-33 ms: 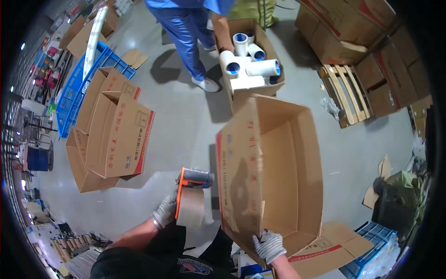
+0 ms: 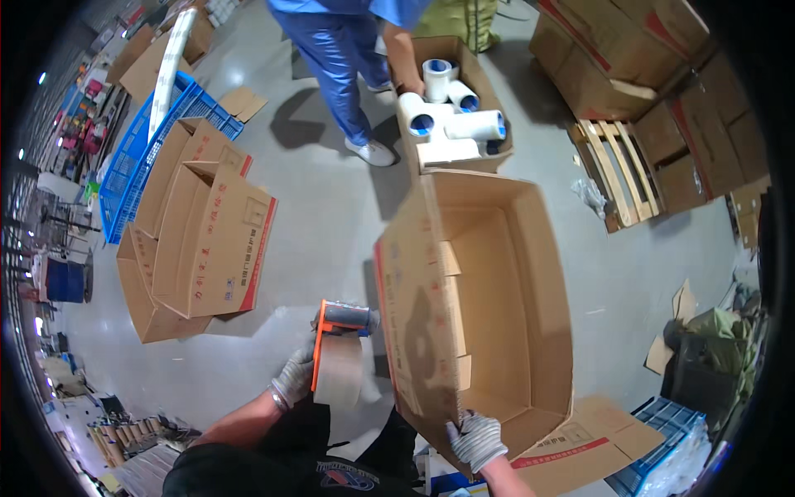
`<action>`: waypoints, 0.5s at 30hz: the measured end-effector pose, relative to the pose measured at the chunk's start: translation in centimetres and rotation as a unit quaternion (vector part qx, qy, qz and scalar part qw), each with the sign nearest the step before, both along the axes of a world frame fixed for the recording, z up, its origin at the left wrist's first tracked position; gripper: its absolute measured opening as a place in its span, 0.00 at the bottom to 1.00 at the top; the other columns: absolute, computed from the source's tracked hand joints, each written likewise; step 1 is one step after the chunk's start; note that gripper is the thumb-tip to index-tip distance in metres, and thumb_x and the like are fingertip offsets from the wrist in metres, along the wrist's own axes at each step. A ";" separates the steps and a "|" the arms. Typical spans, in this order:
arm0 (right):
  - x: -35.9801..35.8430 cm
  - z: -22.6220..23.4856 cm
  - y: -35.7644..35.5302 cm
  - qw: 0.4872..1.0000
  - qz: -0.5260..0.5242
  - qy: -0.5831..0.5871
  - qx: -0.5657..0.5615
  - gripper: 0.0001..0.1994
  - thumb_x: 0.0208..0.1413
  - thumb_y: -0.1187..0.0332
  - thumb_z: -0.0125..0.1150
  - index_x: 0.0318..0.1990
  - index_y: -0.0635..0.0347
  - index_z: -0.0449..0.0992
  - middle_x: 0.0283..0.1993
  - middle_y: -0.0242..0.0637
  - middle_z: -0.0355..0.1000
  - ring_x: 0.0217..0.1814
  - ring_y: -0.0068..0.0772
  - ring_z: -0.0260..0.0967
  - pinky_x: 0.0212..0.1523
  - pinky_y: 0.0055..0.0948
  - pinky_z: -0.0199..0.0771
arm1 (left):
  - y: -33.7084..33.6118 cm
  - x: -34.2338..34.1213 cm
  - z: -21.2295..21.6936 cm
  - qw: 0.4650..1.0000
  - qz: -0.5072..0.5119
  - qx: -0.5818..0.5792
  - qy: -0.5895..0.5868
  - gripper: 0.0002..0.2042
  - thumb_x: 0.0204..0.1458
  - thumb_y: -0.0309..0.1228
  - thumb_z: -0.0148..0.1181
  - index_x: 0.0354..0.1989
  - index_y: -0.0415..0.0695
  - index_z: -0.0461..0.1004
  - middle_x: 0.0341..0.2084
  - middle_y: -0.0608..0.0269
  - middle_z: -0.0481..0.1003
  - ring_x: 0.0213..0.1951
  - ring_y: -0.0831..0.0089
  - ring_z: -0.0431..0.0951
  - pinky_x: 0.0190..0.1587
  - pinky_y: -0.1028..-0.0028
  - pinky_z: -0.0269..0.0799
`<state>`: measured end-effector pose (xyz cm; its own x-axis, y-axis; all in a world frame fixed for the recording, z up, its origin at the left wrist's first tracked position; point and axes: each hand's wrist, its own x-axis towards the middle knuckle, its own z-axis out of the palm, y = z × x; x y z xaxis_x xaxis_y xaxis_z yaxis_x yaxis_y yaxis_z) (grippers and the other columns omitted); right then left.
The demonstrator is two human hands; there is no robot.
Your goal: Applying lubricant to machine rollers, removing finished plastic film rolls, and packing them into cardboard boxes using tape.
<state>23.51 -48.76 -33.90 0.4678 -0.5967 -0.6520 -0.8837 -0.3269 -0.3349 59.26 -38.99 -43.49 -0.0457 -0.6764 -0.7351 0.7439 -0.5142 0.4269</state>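
Grey workshop floor [image 2: 319, 257]: one open carton [image 2: 497, 290], one tape dispenser [image 2: 339, 369].
Open carton: right of centre, long axis running near to far, near-left corner pinched by the gloved right hand [image 2: 478, 441], the nearer hand. Tape dispenser: orange frame, wide brown roll, held left of the carton by the gloved left hand [image 2: 296, 378], fingers curled round it, partly hidden; from there the carton lies rightward, a gap between.
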 end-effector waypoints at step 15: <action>49.7 -7.8 -4.8 0.962 -0.012 -0.265 0.062 0.10 0.50 0.66 0.51 0.38 0.60 0.72 0.34 0.52 0.73 0.36 0.53 0.72 0.38 0.44 0.70 | 17.2 24.3 5.3 0.955 0.174 -0.005 -0.239 0.20 0.53 0.37 0.53 0.53 0.45 0.64 0.47 0.59 0.71 0.44 0.65 0.74 0.44 0.65 0.73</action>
